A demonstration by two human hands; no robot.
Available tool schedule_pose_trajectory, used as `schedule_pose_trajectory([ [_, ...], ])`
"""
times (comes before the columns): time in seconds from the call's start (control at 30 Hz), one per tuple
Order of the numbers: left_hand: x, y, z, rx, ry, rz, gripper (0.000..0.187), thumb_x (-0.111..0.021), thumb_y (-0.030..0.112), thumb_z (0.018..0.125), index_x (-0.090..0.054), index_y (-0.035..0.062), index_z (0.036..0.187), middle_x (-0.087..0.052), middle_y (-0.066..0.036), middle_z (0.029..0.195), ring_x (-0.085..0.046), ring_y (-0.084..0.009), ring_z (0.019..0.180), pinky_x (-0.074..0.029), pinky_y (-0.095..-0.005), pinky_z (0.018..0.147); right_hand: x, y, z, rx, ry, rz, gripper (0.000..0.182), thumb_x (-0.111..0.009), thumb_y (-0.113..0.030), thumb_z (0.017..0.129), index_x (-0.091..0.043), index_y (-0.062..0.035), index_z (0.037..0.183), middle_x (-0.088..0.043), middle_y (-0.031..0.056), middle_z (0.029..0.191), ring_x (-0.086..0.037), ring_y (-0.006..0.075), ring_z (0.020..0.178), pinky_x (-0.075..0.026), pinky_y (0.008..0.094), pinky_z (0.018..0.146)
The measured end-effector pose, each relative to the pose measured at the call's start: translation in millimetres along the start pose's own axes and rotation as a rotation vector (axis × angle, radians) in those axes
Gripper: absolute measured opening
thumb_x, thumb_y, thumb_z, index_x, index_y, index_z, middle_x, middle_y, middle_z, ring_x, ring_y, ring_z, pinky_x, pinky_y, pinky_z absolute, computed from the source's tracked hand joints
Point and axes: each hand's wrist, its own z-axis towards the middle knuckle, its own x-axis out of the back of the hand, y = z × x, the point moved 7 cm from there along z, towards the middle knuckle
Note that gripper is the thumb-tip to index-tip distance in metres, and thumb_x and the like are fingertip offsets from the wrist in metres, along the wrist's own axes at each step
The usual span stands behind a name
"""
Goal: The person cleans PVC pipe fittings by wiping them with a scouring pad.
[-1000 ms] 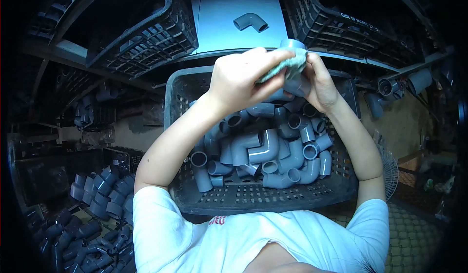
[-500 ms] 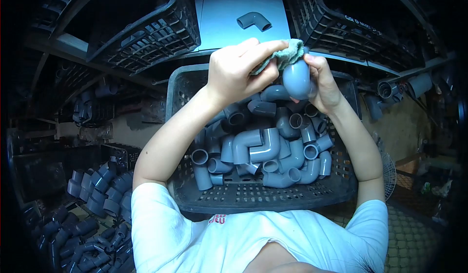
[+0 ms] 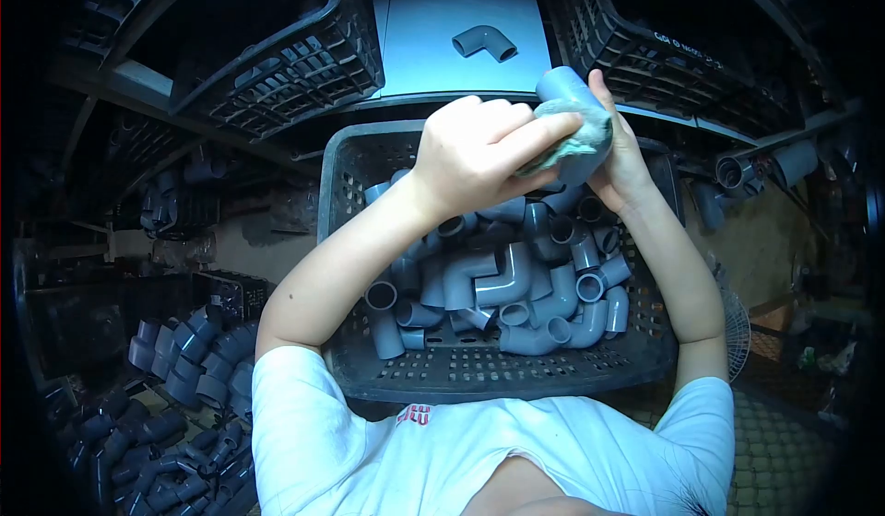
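A grey elbow pipe fitting [image 3: 562, 85] is held up above the far side of a black basket [image 3: 498, 387]. My right hand [image 3: 622, 157] grips its right side, thumb pointing up. In my left hand [image 3: 484, 152], fingers closed, a light green cloth [image 3: 576, 138] is pressed against the fitting's surface and covers part of it. Many grey elbow fittings [image 3: 507, 276] lie jumbled in the basket below both hands. Another grey elbow [image 3: 485, 42] rests alone on a white board [image 3: 452, 5] beyond the basket.
Black crates [image 3: 304, 64] stand at the far left and far right [image 3: 645, 60] of the board. Heaps of grey fittings [image 3: 194, 359] lie at the lower left. More fittings [image 3: 737, 173] sit at the right, above a wire fan guard [image 3: 735, 332].
The held fitting has turned, so an end now points up and left. The cloth in my left hand has moved right and down across it.
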Motion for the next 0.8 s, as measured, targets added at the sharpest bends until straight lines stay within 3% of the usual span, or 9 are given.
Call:
schedule_pose_trajectory([
  [0.13,-1,-14,-2,0.006,0.018,0.059,0.053,-0.083,0.015,0.064,-0.072,0.0133,0.115,-0.059,0.000,0.070,-0.057,-0.0164,0.057,-0.042,-0.0297,0.053,-1,3,-4,0.032,0.155,0.000,0.053,-0.051,-0.053,0.103,-0.058,-0.0067,0.127,-0.065,0.0055,0.114,-0.066,0.0131,0.106,-0.055,0.0343,0.095],
  [0.23,-5,-25,-6,0.033,-0.001,0.145,0.049,-0.083,0.019,0.067,-0.071,0.0134,0.114,-0.061,0.001,0.071,-0.057,-0.0165,0.057,-0.042,-0.0298,0.053,0,6,3,-0.073,0.045,0.016,0.059,-0.046,-0.057,0.104,-0.056,-0.0069,0.133,-0.064,0.0053,0.119,-0.062,0.0138,0.114,-0.052,0.0370,0.099],
  [0.47,-12,-1,-6,0.021,-0.112,0.125,0.048,-0.082,0.022,0.071,-0.068,0.0147,0.116,-0.063,-0.001,0.076,-0.060,-0.0179,0.060,-0.044,-0.0302,0.055,-13,6,-3,-0.070,-0.065,0.064,0.060,-0.040,-0.058,0.105,-0.053,-0.0078,0.136,-0.062,0.0065,0.123,-0.061,0.0156,0.115,-0.049,0.0385,0.104],
  [0.5,-11,-7,-5,0.053,-0.076,0.134,0.050,-0.082,0.021,0.071,-0.067,0.0146,0.118,-0.064,-0.001,0.076,-0.060,-0.0182,0.059,-0.045,-0.0301,0.056,-11,9,-2,-0.006,0.054,0.071,0.061,-0.040,-0.059,0.105,-0.052,-0.0077,0.136,-0.062,0.0064,0.123,-0.061,0.0150,0.115,-0.050,0.0389,0.103],
  [0.57,-11,-21,-9,0.119,-0.063,0.195,0.052,-0.081,0.019,0.072,-0.067,0.0146,0.122,-0.066,-0.001,0.078,-0.059,-0.0190,0.059,-0.046,-0.0297,0.056,-9,4,0,-0.005,0.021,0.032,0.062,-0.040,-0.060,0.105,-0.052,-0.0074,0.136,-0.062,0.0067,0.123,-0.061,0.0150,0.115,-0.050,0.0392,0.102],
  [0.7,-7,-12,-8,0.077,-0.070,0.106,0.053,-0.081,0.017,0.071,-0.069,0.0146,0.122,-0.062,0.000,0.072,-0.058,-0.0171,0.056,-0.045,-0.0288,0.054,-7,-4,-1,0.007,-0.021,0.025,0.064,-0.040,-0.062,0.104,-0.052,-0.0068,0.135,-0.062,0.0075,0.122,-0.062,0.0154,0.114,-0.052,0.0397,0.101],
  [0.8,-13,8,-2,-0.029,-0.105,0.119,0.064,-0.082,0.017,0.068,-0.067,0.0144,0.131,-0.058,0.001,0.067,-0.056,-0.0156,0.054,-0.043,-0.0283,0.051,-8,2,0,-0.058,-0.109,0.048,0.065,-0.037,-0.062,0.104,-0.053,-0.0069,0.135,-0.061,0.0079,0.125,-0.060,0.0168,0.119,-0.051,0.0391,0.102],
])
